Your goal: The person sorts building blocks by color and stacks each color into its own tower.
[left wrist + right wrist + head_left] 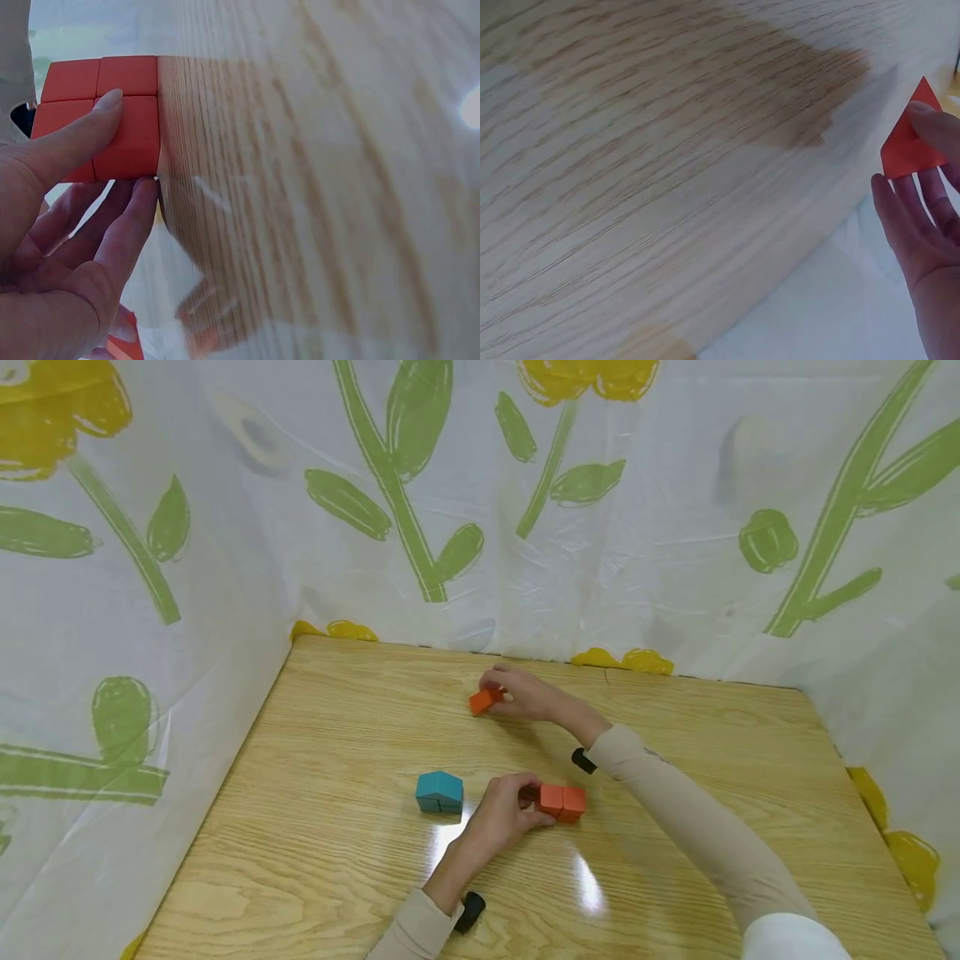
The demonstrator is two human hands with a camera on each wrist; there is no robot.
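My left hand (pixel 498 814) grips a set of red cube blocks (pixel 562 802), two across and two high, standing on the wooden table (pixel 322 852). In the left wrist view its thumb presses the front of the red blocks (pixel 127 139), with the fingers behind and under their edge. Farther back, my right hand (pixel 528 693) pinches a small red triangular block (pixel 483 700). The right wrist view shows this triangular block (pixel 913 139) between thumb and fingertips, one corner pointing up. A teal house-shaped block stack (pixel 439 792) stands left of my left hand.
White cloth walls (pixel 247 552) printed with flowers and leaves rise at the table's back and both sides. A black wrist strap part (pixel 583 760) shows by the right sleeve, and another (pixel 470 912) by the left cuff.
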